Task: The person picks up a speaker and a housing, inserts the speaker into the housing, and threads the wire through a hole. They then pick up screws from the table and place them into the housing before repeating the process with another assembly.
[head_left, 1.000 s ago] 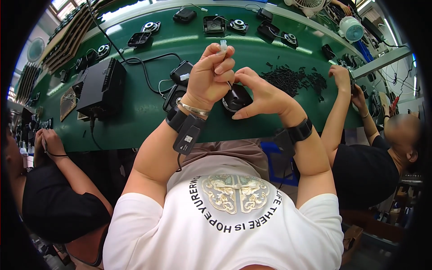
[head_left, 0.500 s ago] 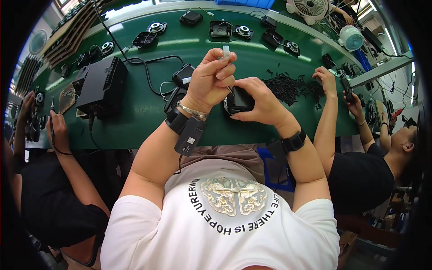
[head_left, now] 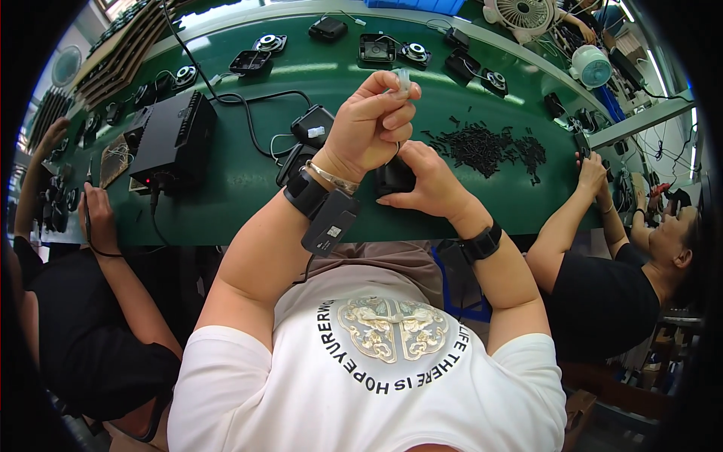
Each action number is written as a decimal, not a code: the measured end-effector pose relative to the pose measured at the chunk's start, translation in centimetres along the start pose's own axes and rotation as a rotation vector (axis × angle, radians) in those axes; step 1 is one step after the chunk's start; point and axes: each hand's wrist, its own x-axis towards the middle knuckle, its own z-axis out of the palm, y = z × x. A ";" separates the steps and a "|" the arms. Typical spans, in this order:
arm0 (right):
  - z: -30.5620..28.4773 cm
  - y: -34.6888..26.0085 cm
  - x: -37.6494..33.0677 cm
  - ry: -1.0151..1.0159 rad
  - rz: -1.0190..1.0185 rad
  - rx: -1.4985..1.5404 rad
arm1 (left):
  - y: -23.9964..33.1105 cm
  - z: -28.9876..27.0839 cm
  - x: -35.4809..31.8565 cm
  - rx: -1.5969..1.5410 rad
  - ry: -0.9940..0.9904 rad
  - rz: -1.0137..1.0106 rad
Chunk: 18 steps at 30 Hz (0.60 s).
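Where the green bench (head_left: 248, 188) meets the person's lap, at its near edge, two bare hands work close together above the surface.

Item: right hand (head_left: 431, 181), fingers curled in a narrow grip around a small black housing (head_left: 394, 178), held just over the near edge, seemingly to steady it.
Item: left hand (head_left: 370, 129), raised above the housing, thumb and fingertips pinched shut on a small pale translucent piece (head_left: 404, 80); the raised position appears to bring it close to the eye. A dark band with a hanging tag (head_left: 329, 223) sits on that wrist.
Item: two black modules (head_left: 312, 125), just left of the hands, within easy reach.
Item: heap of small black parts (head_left: 482, 145), right of the hands at mid-bench, loose as if for picking.
Item: black box with cable (head_left: 175, 138), toward the left end.
Item: row of round speaker units (head_left: 415, 53) and black shells along the far edge.
Item: small white fan (head_left: 592, 66), far right corner.
Item: co-workers' arms at both bench ends, apart from these hands.
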 end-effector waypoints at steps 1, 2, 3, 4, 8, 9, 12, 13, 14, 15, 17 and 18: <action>-0.1 -0.1 0.1 0.013 -0.001 0.012 | 0.3 -0.3 0.0 0.011 -0.036 0.004; -0.2 -0.3 0.2 0.026 -0.002 0.023 | 0.5 -0.6 0.0 0.021 -0.072 0.008; -0.3 -0.3 0.2 0.038 -0.002 0.035 | 0.8 -0.8 -0.1 0.032 -0.108 0.012; -0.3 -0.2 0.1 0.038 0.000 0.035 | 0.8 -0.9 -0.3 0.030 -0.107 0.011; -0.2 0.1 -0.4 0.025 0.068 0.032 | 0.5 -0.8 -2.1 0.501 0.077 0.036; -0.3 -0.1 -0.5 0.026 0.073 0.014 | 0.5 -0.8 -2.9 0.650 0.095 0.035; -0.4 -0.1 -0.4 0.028 0.087 -0.026 | 0.5 -0.7 -4.6 0.942 0.129 0.030; -0.5 0.0 -0.3 0.019 0.081 -0.034 | 0.5 -0.6 -4.9 0.916 0.169 0.005; -0.5 0.2 -0.2 0.009 0.073 -0.042 | 0.6 -0.4 -5.1 0.890 0.210 -0.019; -0.5 0.2 0.0 0.000 0.065 -0.051 | 0.7 -0.4 -5.3 0.864 0.250 -0.043; -0.5 0.3 0.1 -0.015 0.058 -0.055 | 1.0 -0.4 -5.5 0.873 0.257 -0.062; -0.5 0.4 0.1 -0.028 0.049 -0.058 | 1.1 -0.5 -5.6 0.883 0.264 -0.081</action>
